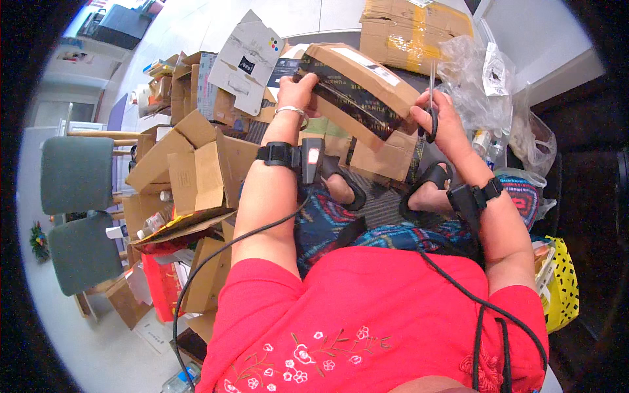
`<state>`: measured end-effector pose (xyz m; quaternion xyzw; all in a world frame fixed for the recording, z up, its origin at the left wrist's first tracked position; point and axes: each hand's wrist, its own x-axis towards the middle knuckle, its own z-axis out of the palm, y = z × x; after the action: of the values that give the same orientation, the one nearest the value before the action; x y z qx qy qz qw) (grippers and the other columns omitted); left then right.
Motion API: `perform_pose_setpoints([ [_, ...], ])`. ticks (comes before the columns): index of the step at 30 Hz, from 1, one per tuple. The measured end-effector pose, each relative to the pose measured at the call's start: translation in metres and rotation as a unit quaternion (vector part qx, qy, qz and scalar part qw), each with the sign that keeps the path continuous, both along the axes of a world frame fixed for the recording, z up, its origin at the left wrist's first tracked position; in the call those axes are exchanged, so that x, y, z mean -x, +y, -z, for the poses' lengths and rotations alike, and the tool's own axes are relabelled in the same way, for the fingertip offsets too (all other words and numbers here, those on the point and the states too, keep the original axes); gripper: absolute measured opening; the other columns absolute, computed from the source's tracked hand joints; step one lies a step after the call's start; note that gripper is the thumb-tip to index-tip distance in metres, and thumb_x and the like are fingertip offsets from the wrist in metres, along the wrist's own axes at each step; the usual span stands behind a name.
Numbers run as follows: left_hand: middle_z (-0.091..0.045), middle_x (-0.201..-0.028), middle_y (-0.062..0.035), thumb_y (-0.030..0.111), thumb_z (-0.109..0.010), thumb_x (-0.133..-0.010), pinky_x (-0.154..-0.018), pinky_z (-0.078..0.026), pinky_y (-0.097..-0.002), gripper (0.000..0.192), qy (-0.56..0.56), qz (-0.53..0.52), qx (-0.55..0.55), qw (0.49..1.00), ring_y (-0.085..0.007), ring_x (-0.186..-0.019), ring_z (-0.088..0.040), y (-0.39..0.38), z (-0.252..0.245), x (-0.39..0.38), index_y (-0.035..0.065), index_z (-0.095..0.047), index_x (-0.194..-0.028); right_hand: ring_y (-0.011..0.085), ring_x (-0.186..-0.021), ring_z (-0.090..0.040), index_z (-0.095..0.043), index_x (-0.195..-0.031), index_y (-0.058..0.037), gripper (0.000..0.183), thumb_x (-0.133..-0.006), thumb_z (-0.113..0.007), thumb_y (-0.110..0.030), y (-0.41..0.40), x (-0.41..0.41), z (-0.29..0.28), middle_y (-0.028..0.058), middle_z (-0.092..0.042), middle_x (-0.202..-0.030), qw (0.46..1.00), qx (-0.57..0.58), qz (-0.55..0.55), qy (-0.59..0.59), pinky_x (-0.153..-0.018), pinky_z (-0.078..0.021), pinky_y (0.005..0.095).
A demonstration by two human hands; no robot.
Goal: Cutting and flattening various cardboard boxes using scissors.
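Note:
A long brown cardboard box [393, 91] with wide black printed tape [351, 96] along one side is held up in front of me. My left hand [298, 93] grips its left end, thumb over the taped side. In my right hand [442, 118] is a pair of scissors [432, 123] with black handles, its metal blades pointing away from me. The fingertips of that hand are at the box's right corner; whether they press on it I cannot tell. Below the box, a smaller piece of cardboard [385, 154] lies near my feet.
Opened cardboard boxes [196, 167] are piled at my left, below a flattened grey printed carton [245, 64]. A large taped box [415, 34] stands ahead. Clear plastic bags [476, 93] and bottles are at right, with a yellow bag [562, 285] nearer me. Green chairs [76, 174] stand far left.

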<state>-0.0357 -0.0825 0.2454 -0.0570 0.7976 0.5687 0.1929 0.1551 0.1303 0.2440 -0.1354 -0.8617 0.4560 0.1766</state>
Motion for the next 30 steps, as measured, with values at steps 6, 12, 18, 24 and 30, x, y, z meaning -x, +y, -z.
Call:
perform_pose_setpoints([
  [6, -0.057, -0.079, -0.0159, 0.026, -0.061, -0.065, -0.037, -0.049, -0.0341, 0.051, -0.016, -0.02, 0.011, 1.0, -0.0225, -0.053, -0.057, -0.002, 0.003, -0.004, -0.0058, -0.044, -0.102, 0.0249, -0.093, -0.053, -0.045, -0.109, -0.0048, 0.056, -0.067, -0.071, -0.031, -0.014, 0.007, -0.003, 0.0131, -0.05, -0.103, 0.985, 0.168, 0.01, -0.021, -0.08, -0.0439, 0.0331],
  [12, -0.059, -0.09, -0.0227, 0.032, -0.061, -0.066, -0.054, -0.053, -0.0344, 0.057, -0.06, 0.04, 0.173, 0.982, -0.0329, -0.059, -0.062, 0.008, 0.054, -0.007, -0.0086, -0.051, -0.104, 0.026, -0.102, -0.051, -0.03, -0.116, 0.0071, 0.081, -0.06, -0.076, -0.03, -0.009, 0.019, 0.065, 0.0213, -0.05, -0.111, 0.98, 0.168, 0.08, -0.075, -0.086, -0.0411, 0.034],
  [18, -0.05, -0.114, -0.0236, 0.041, -0.06, -0.066, -0.093, -0.039, -0.0348, 0.062, -0.057, 0.099, 0.369, 0.922, -0.0329, -0.11, -0.047, 0.021, 0.102, -0.034, -0.0028, -0.052, -0.109, 0.0254, -0.084, -0.058, -0.04, -0.114, 0.0002, 0.069, -0.064, -0.073, -0.033, 0.001, 0.006, 0.114, 0.0162, -0.055, -0.098, 0.967, 0.101, 0.022, -0.234, -0.058, -0.0512, 0.0375],
  [24, -0.055, -0.106, -0.0234, 0.04, -0.061, -0.07, -0.083, -0.046, -0.0396, 0.057, -0.053, 0.146, 0.393, 0.906, -0.0341, -0.098, -0.055, 0.017, 0.133, -0.046, -0.0051, -0.054, -0.105, 0.0287, -0.085, -0.058, -0.047, -0.105, 0.0017, 0.059, -0.063, -0.072, -0.03, -0.005, 0.0, 0.13, 0.018, -0.059, -0.094, 0.956, 0.114, 0.058, -0.264, -0.067, -0.0472, 0.0364],
  [30, -0.062, -0.081, -0.0128, 0.031, -0.067, -0.071, -0.053, -0.05, -0.0335, 0.045, -0.215, 0.147, 0.165, 0.951, -0.028, -0.069, -0.062, 0.018, 0.115, -0.05, -0.0052, -0.054, -0.094, 0.0318, -0.093, -0.056, -0.051, -0.1, 0.0019, 0.049, -0.063, -0.072, -0.023, 0.015, -0.003, 0.149, 0.0188, -0.06, -0.096, 0.951, 0.106, 0.073, -0.28, -0.08, -0.044, 0.037],
])
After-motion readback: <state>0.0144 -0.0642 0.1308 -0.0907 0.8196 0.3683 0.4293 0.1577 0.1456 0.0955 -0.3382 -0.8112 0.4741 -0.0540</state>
